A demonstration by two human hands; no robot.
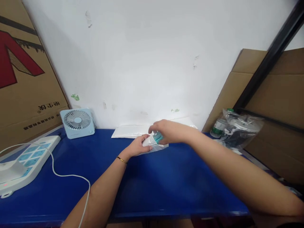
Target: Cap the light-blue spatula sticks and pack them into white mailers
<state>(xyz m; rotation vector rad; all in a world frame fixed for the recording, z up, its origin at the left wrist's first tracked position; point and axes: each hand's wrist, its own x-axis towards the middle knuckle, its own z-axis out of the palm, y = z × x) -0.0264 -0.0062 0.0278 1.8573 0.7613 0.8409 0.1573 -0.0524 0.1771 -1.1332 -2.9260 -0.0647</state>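
Both hands meet near the middle of the blue table (166,183). My left hand (139,146), with a ring and a gold bracelet, pinches a small clear plastic bag (155,147) that lies on the table. My right hand (169,131) reaches over from the right and grips a small teal item (158,137) at the bag's mouth. Whether the teal item is inside the bag or above it, I cannot tell. A stack of white flat bags (133,130) lies just behind the hands against the wall.
A small light-blue desk fan (77,123) stands at the back left. A white power strip (23,161) with a white cable (68,175) lies at the left edge. Cardboard boxes lean on both sides. A green-capped bottle (219,126) and a crumpled plastic bag (239,128) sit at the right.
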